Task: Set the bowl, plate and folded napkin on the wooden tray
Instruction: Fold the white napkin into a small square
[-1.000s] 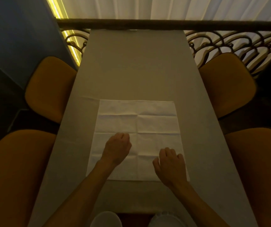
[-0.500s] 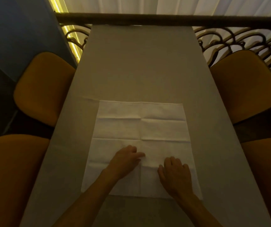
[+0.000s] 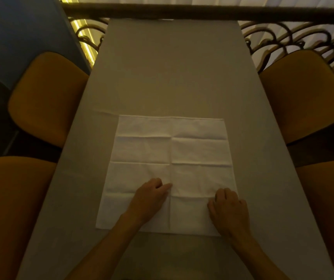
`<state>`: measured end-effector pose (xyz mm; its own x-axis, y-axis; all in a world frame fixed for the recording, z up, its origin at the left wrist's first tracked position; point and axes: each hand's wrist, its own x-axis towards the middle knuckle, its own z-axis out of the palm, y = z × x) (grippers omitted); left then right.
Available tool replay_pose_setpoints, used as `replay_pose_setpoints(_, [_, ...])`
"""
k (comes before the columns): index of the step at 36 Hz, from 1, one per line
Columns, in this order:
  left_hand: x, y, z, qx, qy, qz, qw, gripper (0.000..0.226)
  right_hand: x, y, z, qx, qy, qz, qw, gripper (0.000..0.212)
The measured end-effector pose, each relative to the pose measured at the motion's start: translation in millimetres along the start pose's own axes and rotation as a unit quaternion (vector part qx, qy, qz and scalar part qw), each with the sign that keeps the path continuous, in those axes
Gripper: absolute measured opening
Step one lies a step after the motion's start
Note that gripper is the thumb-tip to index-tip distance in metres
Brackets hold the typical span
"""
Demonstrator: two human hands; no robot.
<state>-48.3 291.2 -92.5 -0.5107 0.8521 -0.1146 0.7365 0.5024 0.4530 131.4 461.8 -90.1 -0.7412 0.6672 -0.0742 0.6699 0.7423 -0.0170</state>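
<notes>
On unfolded napkin (image 3: 170, 158): left hand (image 3: 148, 201) loosely curled, right hand (image 3: 229, 211) flat, both pressing, gripping nothing.

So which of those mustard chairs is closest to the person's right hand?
The near chair on the right, beside the right hand; the other three sit farther up the table or across it.

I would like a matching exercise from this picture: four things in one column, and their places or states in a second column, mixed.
Things:
1. napkin
2. left hand
3. right hand
4. chairs

Places or states:
A. on the napkin's near right part
B. spread flat on the table, creased
C. along both sides of the table
D. beside the napkin's centre crease, forefinger pointing at it

Pairs: 1-B, 2-D, 3-A, 4-C
</notes>
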Motion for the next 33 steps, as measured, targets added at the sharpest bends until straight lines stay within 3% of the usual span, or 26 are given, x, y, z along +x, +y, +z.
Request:
replay_pose_setpoints(11, [21.1,-5.5,-3.9,-0.010,0.011,-0.014,1.000,0.032,-8.0,20.9,-8.5,0.020,-0.022,0.059,0.998,0.022])
replay_pose_setpoints(20, [61.4,-16.9,-14.3,-0.017,0.018,-0.008,1.000,0.031,-10.7,3.6,-2.5,0.042,-0.042,0.037,0.998,0.018])
replay_pose_setpoints(27, [117.7,-31.8,-35.3,-0.012,-0.039,0.016,0.999,0.026,-2.6,-40.5,1.8,0.156,-0.098,0.019,0.983,0.023])
replay_pose_setpoints(33, [148.9,-48.1,-49.7,0.029,-0.081,0.045,0.995,0.031,1.4,-74.2,3.4,0.172,-0.074,-0.004,0.982,0.032])
